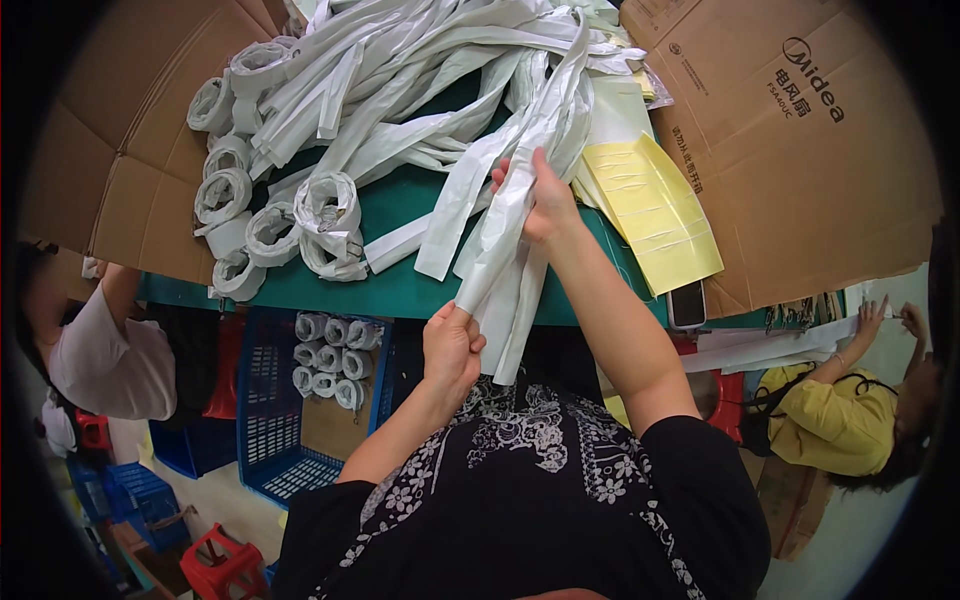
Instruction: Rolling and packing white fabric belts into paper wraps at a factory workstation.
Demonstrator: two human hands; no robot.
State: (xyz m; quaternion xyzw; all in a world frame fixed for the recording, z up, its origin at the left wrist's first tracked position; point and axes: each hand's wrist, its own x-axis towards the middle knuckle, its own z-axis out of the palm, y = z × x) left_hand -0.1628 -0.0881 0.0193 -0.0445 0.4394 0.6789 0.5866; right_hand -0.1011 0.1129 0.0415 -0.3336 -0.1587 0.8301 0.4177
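Observation:
Both my hands are on long, flat white strips of thin, paper-like material. My left hand is closed, pinching the edge of a white strip near its lower end, just in front of the table's edge. Higher up, my right hand curls around the same strip, its thumb on the right side and its fingertips showing at the left. Other strip ends hang down behind the held one. Beyond my hands, a tangled heap of white strips covers the green table. Whether they are paper or fabric I cannot tell.
Several rolled white strips stand left on the table; more rolls fill part of a blue basket below. Yellow sheets and a phone lie right. Cardboard panels flank the table. People sit at both sides.

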